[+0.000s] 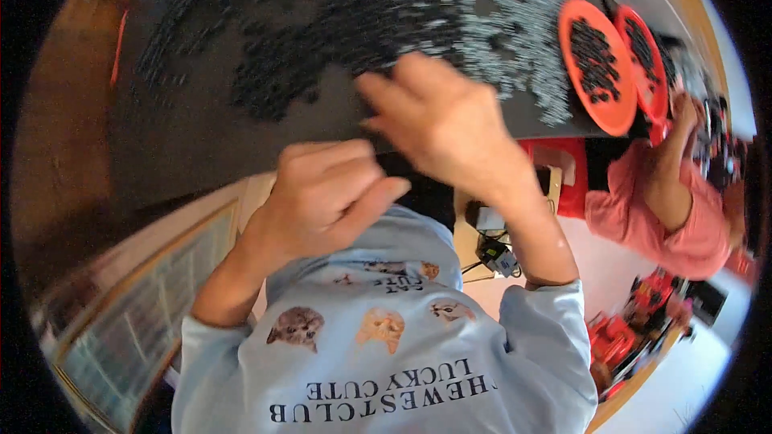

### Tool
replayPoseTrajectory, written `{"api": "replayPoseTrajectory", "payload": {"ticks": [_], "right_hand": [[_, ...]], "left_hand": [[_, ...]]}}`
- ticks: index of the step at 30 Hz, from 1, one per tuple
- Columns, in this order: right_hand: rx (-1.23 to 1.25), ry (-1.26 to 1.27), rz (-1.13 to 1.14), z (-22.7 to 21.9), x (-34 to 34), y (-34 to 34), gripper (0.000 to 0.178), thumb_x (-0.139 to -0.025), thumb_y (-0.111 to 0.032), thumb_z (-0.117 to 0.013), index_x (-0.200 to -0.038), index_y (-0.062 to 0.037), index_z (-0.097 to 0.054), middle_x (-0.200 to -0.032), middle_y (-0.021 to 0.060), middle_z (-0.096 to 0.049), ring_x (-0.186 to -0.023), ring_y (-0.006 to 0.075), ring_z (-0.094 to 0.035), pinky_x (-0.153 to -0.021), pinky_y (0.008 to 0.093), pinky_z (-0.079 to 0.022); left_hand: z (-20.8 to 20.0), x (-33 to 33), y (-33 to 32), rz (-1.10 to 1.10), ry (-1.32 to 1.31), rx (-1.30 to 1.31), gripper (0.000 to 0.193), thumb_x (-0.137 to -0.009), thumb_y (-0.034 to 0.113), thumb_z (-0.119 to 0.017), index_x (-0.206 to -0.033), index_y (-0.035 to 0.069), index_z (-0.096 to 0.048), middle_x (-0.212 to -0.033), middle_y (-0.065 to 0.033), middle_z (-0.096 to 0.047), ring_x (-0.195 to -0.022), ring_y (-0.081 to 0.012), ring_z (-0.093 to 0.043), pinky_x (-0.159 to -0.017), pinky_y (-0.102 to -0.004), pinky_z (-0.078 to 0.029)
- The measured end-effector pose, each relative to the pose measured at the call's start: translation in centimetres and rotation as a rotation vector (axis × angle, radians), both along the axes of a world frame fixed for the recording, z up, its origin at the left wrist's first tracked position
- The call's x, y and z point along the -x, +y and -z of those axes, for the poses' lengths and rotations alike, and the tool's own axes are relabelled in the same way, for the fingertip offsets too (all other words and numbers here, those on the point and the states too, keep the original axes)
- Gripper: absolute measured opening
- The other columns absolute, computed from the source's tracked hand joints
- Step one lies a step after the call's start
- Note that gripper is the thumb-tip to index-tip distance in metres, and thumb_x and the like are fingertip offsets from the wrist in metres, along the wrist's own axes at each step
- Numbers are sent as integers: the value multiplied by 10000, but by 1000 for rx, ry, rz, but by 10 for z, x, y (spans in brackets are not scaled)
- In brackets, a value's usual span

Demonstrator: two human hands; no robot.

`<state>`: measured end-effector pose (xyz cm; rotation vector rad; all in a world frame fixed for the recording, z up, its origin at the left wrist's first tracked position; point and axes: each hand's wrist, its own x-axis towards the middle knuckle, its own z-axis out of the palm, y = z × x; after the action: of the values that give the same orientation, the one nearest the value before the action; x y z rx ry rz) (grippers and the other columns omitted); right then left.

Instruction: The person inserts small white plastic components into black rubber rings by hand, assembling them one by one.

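Observation:
My left hand [326,193] is over the near edge of the dark table [201,133], its fingers curled under and its thumb pointing right. Whatever its fingers may hold is hidden. Further right and a little farther forward, my right hand [446,116] reaches over the table, somewhat blurred. Its fingers point left, with a gap between thumb and forefinger, and nothing shows between them. Just beyond both hands lies a wide spread of small black pieces [297,56]. Many small pale grey-blue pieces [515,32] adjoin them on the right. Blur hides their exact kind.
Two orange-red trays [618,116] of small black pieces stand at the table's right side. Beyond them sits another person in a pink top [671,217]. A red stool [572,181] and a wooden stand [466,245] with cables are below the table edge. A framed glass panel [153,297] leans at left.

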<state>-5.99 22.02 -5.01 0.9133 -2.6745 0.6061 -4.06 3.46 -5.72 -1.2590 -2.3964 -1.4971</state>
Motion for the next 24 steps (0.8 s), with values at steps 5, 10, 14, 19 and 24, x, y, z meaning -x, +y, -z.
{"api": "replayPoseTrajectory", "payload": {"ticks": [5,10,14,19,24], "right_hand": [[-125,124,88,6,28,1,260,-763,-160,-659,-1013,-99,-621,-750,72,-494,-678,257,-568,-515,373,-459],[-143,81,163,-5,36,-13,233,-810,-150,-636,-1038,-102,-618,-764,74,-511,-647,264,-568,-513,372,-461],[-54,8,-9,-10,26,-38,235,-788,-136,-652,-1016,-84,-626,-766,71,-515,-639,246,-574,-515,352,-476],[-81,36,-142,1,29,-58,169,-715,-151,-686,-820,-59,-591,-742,72,-484,-642,237,-566,-506,345,-472],[-76,54,-88,3,28,-67,185,-704,-163,-697,-776,-50,-569,-736,78,-474,-649,245,-567,-508,350,-469]], "left_hand": [[9,3,-12,-45,-13,-93,277,-741,84,-690,-577,44,-470,-542,-78,-422,-438,-250,-451,-409,-368,-337],[13,-2,-26,-64,2,-108,330,-748,130,-693,-548,71,-436,-529,-72,-402,-430,-259,-450,-401,-373,-338],[19,0,-30,-76,28,-170,353,-745,155,-696,-538,76,-421,-527,-70,-397,-423,-258,-441,-400,-375,-347],[21,1,-30,-55,48,-186,359,-738,165,-703,-537,77,-419,-527,-69,-402,-425,-260,-445,-400,-372,-357],[25,1,-28,-78,22,-173,344,-732,144,-705,-544,73,-426,-536,-74,-425,-433,-265,-454,-407,-373,-361]]}}
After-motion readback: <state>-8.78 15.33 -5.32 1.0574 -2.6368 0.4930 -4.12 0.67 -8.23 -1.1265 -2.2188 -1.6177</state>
